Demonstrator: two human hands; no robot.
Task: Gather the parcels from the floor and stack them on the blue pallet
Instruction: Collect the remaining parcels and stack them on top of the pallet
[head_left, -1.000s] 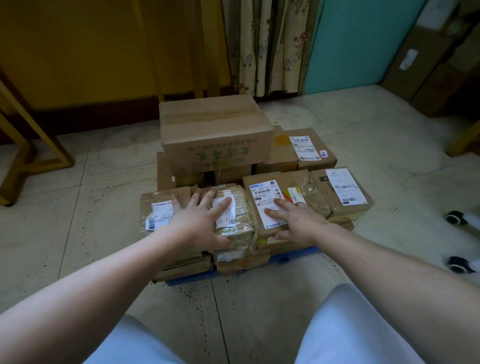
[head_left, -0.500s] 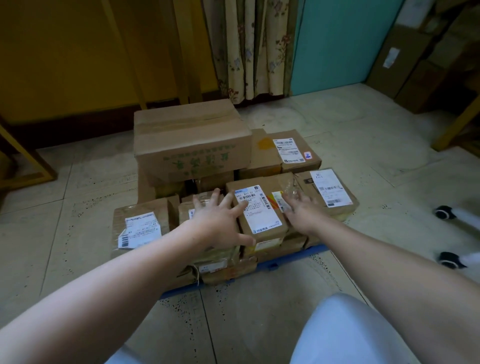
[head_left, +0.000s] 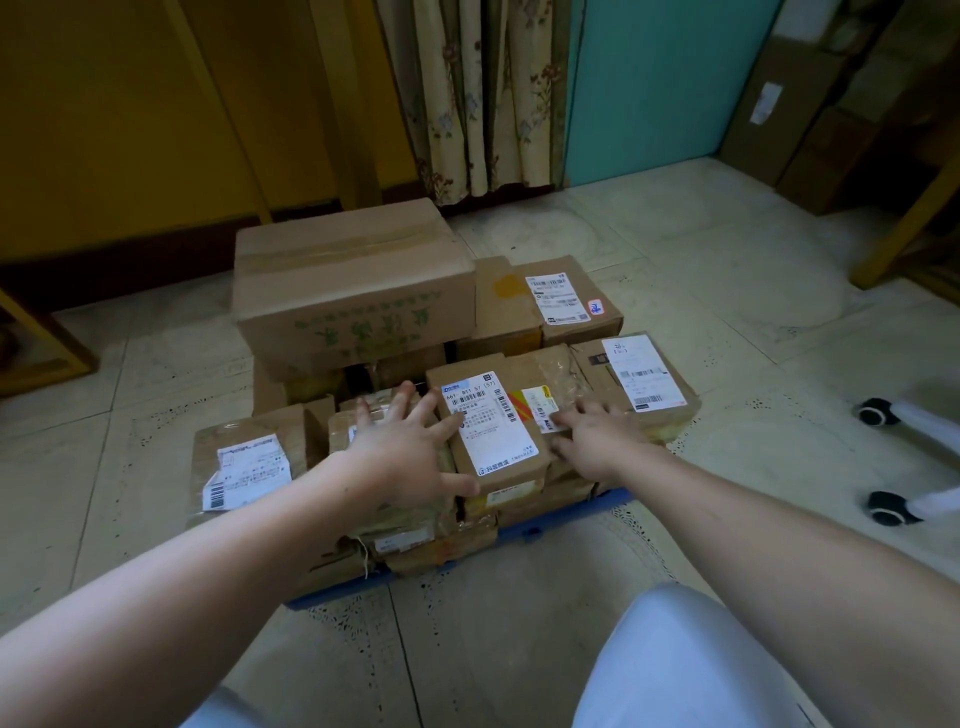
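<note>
Many brown parcels sit packed close together on the blue pallet (head_left: 558, 517), which lies on the tiled floor (head_left: 509, 654). Only a thin blue strip of the pallet shows, along its front edge.

The left hand (head_left: 405, 457) lies flat with its fingers spread wide. It rests on a taped parcel (head_left: 344, 427) near the middle of the front edge and holds nothing. Its thumb touches the side of the labelled parcel (head_left: 493, 431) just beside it.

The right hand (head_left: 597, 441) is flat too, with its fingers straight. It presses on the right side of the labelled parcel, where a small yellow and red sticker sits. It grips nothing.

At the front left corner lies a flat parcel (head_left: 244, 467) with a white label. At the front right corner is another parcel (head_left: 641, 374) with a long white label. A big box (head_left: 353, 291) with green print sits on top of others at the back left. A smaller box (head_left: 561, 301) sits at the back right corner.

Two black wheels (head_left: 878, 413) stand on the floor, well apart from the pallet.
</note>
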